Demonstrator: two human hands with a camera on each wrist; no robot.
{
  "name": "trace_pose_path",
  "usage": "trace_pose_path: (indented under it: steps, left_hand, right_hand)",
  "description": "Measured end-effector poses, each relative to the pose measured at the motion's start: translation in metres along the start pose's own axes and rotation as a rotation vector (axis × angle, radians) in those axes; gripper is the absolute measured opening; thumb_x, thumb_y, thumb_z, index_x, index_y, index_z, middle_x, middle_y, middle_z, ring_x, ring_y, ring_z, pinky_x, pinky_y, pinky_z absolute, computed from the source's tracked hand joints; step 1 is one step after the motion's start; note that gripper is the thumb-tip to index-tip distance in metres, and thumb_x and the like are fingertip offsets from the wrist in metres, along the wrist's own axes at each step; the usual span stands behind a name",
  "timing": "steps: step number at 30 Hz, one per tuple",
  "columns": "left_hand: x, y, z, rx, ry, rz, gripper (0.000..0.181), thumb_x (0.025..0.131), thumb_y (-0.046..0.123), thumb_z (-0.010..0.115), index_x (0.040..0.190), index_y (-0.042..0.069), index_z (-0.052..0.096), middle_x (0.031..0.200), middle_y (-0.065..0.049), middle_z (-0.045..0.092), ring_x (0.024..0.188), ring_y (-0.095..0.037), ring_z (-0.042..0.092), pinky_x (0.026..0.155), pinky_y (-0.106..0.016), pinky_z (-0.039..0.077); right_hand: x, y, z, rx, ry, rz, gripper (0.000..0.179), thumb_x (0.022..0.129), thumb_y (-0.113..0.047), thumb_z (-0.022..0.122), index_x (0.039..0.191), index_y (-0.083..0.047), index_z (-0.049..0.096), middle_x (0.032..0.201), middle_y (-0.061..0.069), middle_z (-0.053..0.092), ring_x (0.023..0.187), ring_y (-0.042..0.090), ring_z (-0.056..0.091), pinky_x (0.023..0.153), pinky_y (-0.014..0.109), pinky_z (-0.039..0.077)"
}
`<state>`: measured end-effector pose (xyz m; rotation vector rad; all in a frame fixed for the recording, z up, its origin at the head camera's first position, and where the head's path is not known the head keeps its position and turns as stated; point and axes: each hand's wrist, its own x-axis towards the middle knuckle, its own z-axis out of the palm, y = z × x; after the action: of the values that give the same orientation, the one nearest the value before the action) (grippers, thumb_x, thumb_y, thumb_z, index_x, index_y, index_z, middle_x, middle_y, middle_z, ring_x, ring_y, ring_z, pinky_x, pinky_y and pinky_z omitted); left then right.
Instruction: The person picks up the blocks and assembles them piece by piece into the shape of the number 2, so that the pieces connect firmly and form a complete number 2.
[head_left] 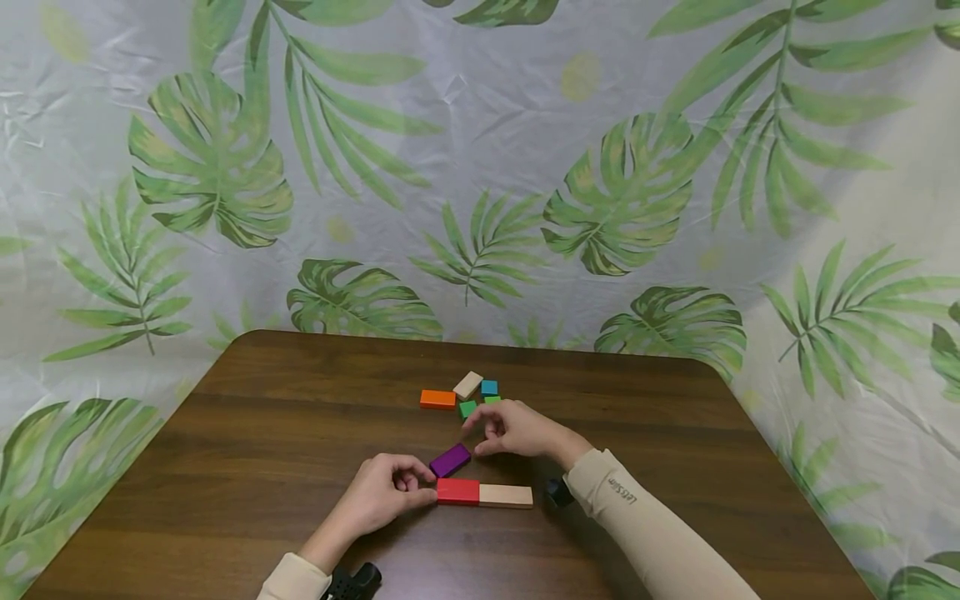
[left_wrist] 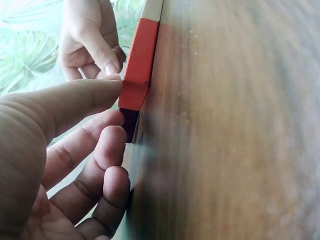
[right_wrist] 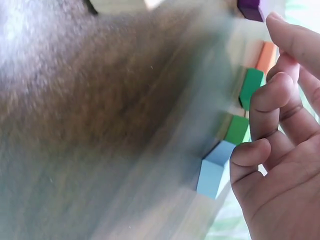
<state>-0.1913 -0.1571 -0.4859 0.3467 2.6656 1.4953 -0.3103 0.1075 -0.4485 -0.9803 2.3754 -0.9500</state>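
Observation:
A red block lies flat, end to end with a plain wooden block. Just behind the red one, a purple block sits at an angle. My left hand is at their left, thumb tip at the red block's end and index fingertip beside the purple block's near corner. In the left wrist view its other fingers curve loosely around nothing. My right hand hovers to the right of the purple block, fingers loosely bent with nothing between them. In the right wrist view the purple block lies just past its fingertips.
Farther back on the brown table lie an orange block, another plain wooden block, a blue block and two green blocks, the left one by my right fingers. A leaf-patterned cloth hangs behind the table.

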Motion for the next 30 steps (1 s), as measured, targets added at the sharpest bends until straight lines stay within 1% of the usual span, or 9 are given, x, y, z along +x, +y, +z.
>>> trace_pose_path:
  steps: [6,10,13,15,18,20,23,30]
  left_hand:
    - [-0.001,0.000,-0.002,-0.016,0.021,0.004,0.022,0.084,0.025,0.093,0.089,0.014,0.074,0.070,0.005,0.058,0.063,-0.005,0.049,0.057,-0.021,0.039]
    - [-0.001,0.000,-0.002,-0.024,0.024,0.009,0.024,0.084,0.024,0.093,0.090,0.013,0.072,0.070,0.005,0.056,0.061,-0.004,0.048,0.057,-0.020,0.037]
    - [0.000,0.000,-0.001,-0.024,0.020,0.018,0.022,0.085,0.024,0.092,0.096,0.014,0.076,0.070,0.005,0.056,0.060,-0.003,0.047,0.056,-0.020,0.037]
    - [0.000,0.000,-0.001,-0.022,0.019,0.025,0.022,0.085,0.023,0.092,0.101,0.014,0.079,0.070,0.006,0.057,0.060,-0.002,0.047,0.056,-0.020,0.038]
    - [0.001,-0.001,0.000,-0.015,0.015,0.029,0.025,0.086,0.023,0.091,0.107,0.015,0.082,0.071,0.006,0.059,0.060,-0.002,0.048,0.056,-0.019,0.038]
    - [0.001,-0.001,0.000,-0.009,0.015,0.036,0.027,0.086,0.023,0.091,0.110,0.016,0.082,0.071,0.007,0.060,0.061,-0.001,0.049,0.056,-0.019,0.039]
    - [0.001,-0.001,0.001,0.003,0.018,0.040,0.029,0.086,0.024,0.092,0.112,0.017,0.083,0.072,0.007,0.061,0.061,-0.001,0.049,0.057,-0.019,0.039]
    - [0.001,0.001,0.004,0.025,0.022,0.031,0.030,0.086,0.027,0.091,0.115,0.019,0.084,0.072,0.009,0.062,0.060,-0.001,0.048,0.056,-0.020,0.036]
  right_hand:
    - [0.002,0.004,-0.007,0.004,0.027,0.007,0.032,0.099,-0.017,0.079,0.129,-0.008,0.072,0.076,-0.005,0.058,0.065,0.006,0.046,0.063,0.022,0.040]
    - [0.003,0.003,-0.012,0.015,0.048,0.012,0.032,0.101,-0.018,0.076,0.130,-0.005,0.071,0.077,0.003,0.063,0.065,0.008,0.046,0.063,0.023,0.040]
    - [0.005,0.003,-0.016,0.031,0.072,0.018,0.032,0.101,-0.019,0.076,0.129,-0.003,0.071,0.077,0.007,0.066,0.065,0.010,0.047,0.064,0.024,0.041]
    - [0.008,0.004,-0.018,0.035,0.094,0.022,0.031,0.101,-0.019,0.076,0.128,-0.003,0.072,0.077,0.006,0.064,0.066,0.010,0.047,0.065,0.024,0.041]
    - [0.013,0.007,-0.021,0.024,0.132,0.032,0.030,0.101,-0.020,0.076,0.126,-0.004,0.073,0.074,-0.002,0.057,0.065,0.009,0.046,0.063,0.024,0.040]
    - [0.017,0.009,-0.023,0.016,0.153,0.043,0.028,0.101,-0.020,0.076,0.125,-0.005,0.074,0.072,-0.004,0.054,0.063,0.009,0.045,0.062,0.024,0.039]
    - [0.021,0.012,-0.023,0.014,0.179,0.060,0.026,0.102,-0.019,0.074,0.125,-0.006,0.075,0.070,-0.005,0.052,0.061,0.010,0.043,0.060,0.024,0.038]
    - [0.032,0.009,-0.019,-0.002,0.251,0.096,0.024,0.102,-0.021,0.076,0.123,-0.010,0.077,0.071,-0.002,0.051,0.064,0.012,0.044,0.064,0.025,0.038]
